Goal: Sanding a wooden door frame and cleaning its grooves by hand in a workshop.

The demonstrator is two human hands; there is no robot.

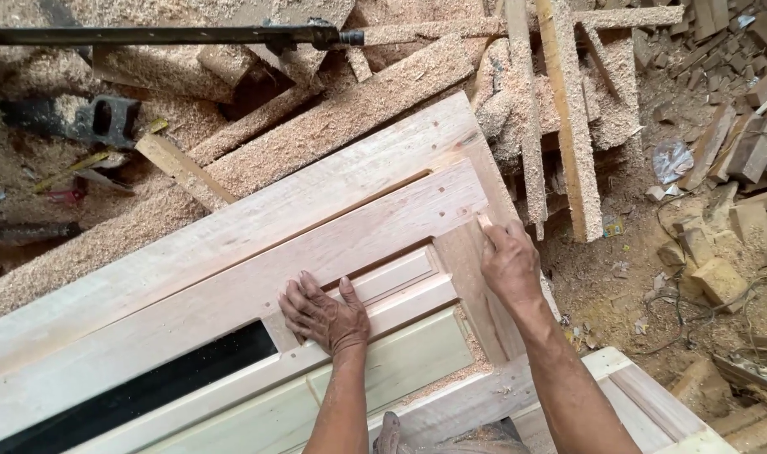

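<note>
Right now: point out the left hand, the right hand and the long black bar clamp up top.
left hand (pixel 326 315), head view, on the back of the hand lying flat on the wooden frame.
right hand (pixel 509 265), head view, on the back of the hand.
black bar clamp (pixel 148 35), head view, on the middle of the bar.

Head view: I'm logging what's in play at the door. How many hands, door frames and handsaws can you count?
Hands: 2, left hand flat, right hand pinching a small pale piece
Wooden door frame: 1
Handsaw handle in sawdust: 1
Total: 4
</note>
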